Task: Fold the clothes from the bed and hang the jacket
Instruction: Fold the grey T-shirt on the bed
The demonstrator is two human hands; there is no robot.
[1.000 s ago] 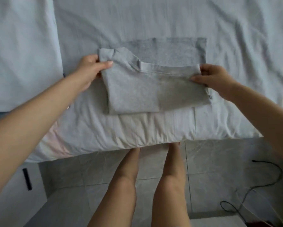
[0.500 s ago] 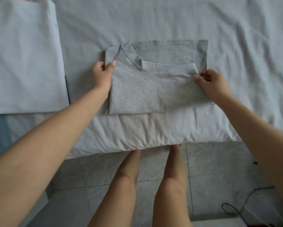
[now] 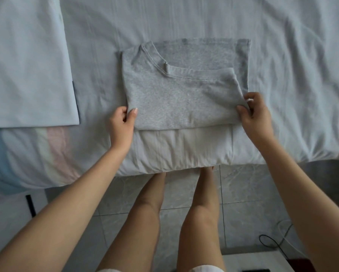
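The wide bed point(image 3: 184, 16) under a wrinkled pale grey-white sheet is filling the upper half of the view, and its near edge is meeting a grey marbled tile floor point(image 3: 243, 193) on which the person's bare legs are standing. A large pale blue folded garment point(image 3: 27, 65) is lying flat on the bed at the far left, well apart from the work in hand. The grey knit crew-neck T-shirt point(image 3: 174, 99) is lying at the middle of the bed, folded into a rough rectangle with the ribbed collar facing up and a lower layer showing along its far and right sides. Its near edge is resting on a folded white cloth point(image 3: 184, 146) that is sitting at the edge of the mattress. The left hand point(image 3: 121, 126) is gripping the shirt's near-left corner, thumb on top and fingers curled beneath the edge. The right hand point(image 3: 256, 118) is pinching the near-right corner between thumb and fingers, and that corner is standing slightly raised off the layer below. A thin black cable point(image 3: 270, 240) is lying looped on the floor at lower right.
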